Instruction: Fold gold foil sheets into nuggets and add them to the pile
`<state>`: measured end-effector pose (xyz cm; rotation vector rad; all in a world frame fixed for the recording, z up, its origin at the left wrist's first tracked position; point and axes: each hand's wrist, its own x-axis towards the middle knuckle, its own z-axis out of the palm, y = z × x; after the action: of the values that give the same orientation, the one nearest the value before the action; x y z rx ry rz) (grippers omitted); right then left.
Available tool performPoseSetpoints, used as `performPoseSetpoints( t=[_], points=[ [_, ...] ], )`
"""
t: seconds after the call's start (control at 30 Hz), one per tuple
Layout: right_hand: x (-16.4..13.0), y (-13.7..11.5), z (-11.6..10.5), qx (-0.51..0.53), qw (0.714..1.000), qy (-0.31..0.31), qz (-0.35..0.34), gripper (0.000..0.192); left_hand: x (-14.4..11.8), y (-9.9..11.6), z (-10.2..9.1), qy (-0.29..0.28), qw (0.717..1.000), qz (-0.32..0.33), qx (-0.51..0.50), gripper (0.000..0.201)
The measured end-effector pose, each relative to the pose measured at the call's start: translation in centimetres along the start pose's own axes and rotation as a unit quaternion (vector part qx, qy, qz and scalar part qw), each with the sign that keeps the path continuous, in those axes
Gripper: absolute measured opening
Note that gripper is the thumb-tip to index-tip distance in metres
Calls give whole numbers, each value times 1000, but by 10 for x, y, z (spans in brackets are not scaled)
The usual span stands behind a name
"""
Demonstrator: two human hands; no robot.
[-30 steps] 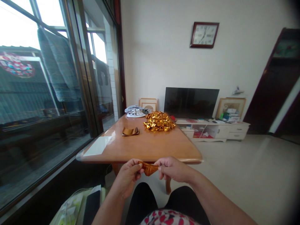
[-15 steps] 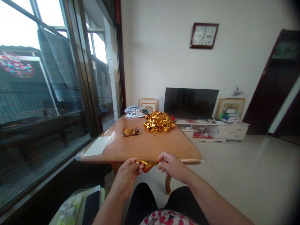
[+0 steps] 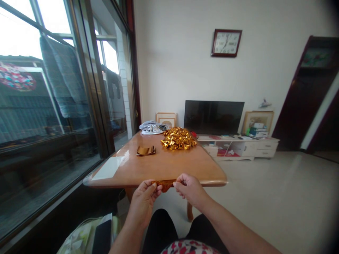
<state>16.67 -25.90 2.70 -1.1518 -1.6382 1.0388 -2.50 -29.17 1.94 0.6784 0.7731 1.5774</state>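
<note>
The left hand and the right hand pinch opposite ends of a small gold foil, each between thumb and fingertips, with the other fingers curled in. The foil is stretched between the two hands, just in front of the near edge of the table and above the person's lap. How the foil is folded cannot be told at this size. On the table, toward the far end, lies a heap of crumpled gold pieces. Just left of the heap and slightly nearer lies a flat stack of gold sheets. A white sheet lies on the near left corner. A bundle of cloth sits at the far left edge. Beyond the table, a TV stands on a low white cabinet, with a clock on the wall above. A bag rests on the floor at the near left.
</note>
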Motion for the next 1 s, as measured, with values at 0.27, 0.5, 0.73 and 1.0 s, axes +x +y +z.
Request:
performPoseSetpoints(
  t=[0.27, 0.5, 0.73, 1.0],
  points=[
    [-5, -8, 4, 125, 990, 10, 61, 28, -2, 1, 4, 6, 1000, 4, 5, 31],
    [-8, -14, 10, 260, 962, 18, 77, 25, -3, 0, 5, 3, 1000, -2, -14, 30],
    [-5, -5, 11, 231, 971, 39, 46, 28, -3, 1, 5, 14, 999, -16, -36, 24],
    [-3, -8, 1, 206, 978, -15, 41, 26, 1, 1, -1, 3, 999, -36, -39, 20]
  ],
)
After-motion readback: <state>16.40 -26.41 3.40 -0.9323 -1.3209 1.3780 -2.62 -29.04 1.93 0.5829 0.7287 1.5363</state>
